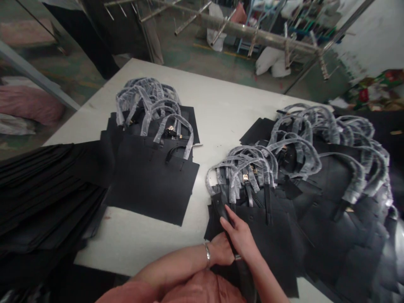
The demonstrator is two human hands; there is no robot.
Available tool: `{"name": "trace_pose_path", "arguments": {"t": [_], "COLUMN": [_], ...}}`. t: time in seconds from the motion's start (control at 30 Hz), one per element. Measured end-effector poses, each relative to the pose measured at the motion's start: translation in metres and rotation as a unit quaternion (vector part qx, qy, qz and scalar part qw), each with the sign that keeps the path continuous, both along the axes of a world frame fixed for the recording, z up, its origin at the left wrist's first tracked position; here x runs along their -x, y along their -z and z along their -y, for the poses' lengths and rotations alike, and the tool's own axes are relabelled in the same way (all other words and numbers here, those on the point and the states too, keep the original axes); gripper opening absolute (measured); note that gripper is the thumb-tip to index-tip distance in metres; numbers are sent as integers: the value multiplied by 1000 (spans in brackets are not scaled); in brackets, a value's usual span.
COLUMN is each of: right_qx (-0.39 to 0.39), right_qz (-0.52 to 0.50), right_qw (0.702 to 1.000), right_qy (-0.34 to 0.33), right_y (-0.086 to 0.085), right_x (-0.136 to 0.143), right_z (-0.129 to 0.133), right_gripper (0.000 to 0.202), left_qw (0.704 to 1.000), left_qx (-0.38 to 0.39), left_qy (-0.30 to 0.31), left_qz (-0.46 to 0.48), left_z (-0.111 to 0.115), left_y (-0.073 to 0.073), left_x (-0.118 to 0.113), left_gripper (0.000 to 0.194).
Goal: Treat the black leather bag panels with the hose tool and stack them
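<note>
My right hand (240,235) is closed on a black strap (221,207), with the thumb and index finger stretched along it. Against the same strap, lower down, rests my left hand (221,249), curled shut, its fingertips hidden. A silver bracelet (207,254) circles the left wrist. The strap runs down past both hands towards my lap. Beneath and beyond them lie black bag panels (252,223) with plastic-wrapped handles (249,158) and a gold-coloured clasp (245,177).
On the white table (217,97), more black panels with wrapped handles (148,99) lie at the left. A thick stack of black sheets (47,189) fills the left edge. More wrapped handles (325,122) are heaped at the right. A metal rack (252,31) stands behind the table.
</note>
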State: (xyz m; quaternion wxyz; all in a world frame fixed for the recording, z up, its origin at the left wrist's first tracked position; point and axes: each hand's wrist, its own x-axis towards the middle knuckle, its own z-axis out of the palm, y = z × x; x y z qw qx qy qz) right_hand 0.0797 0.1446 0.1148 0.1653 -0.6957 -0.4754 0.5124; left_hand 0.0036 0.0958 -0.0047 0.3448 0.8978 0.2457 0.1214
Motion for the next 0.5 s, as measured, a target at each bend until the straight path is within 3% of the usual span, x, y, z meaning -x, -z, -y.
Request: {"name": "trace_pose_path", "arguments": {"t": [0.1, 0.2, 0.3, 0.37, 0.4, 0.5], "right_qx": [-64, -42, 26, 45, 45, 23], "right_qz": [-79, -120, -114, -111, -112, -102], "right_qw": [993, 978, 956, 944, 940, 946], "right_qy": [62, 168, 268, 309, 320, 307], "right_y": [-13, -30, -39, -38, -36, -20], "right_x": [-15, -44, -70, -81, -85, -91], "right_z": [-3, 9, 30, 45, 53, 75], "right_gripper": [64, 73, 87, 91, 91, 86], "left_qw": [999, 995, 981, 976, 977, 974], "left_qx": [18, 53, 43, -31, -80, -199], "left_qy": [-1, -61, -177, -212, -200, -87], "left_qz": [31, 59, 65, 35, 6, -72], "left_z": [-8, -34, -86, -129, -150, -204], "left_y": [-11, -25, -38, -43, -45, -46], "left_x": [2, 2, -2, -8, -12, -24], "left_gripper": [31, 25, 29, 32, 33, 26]}}
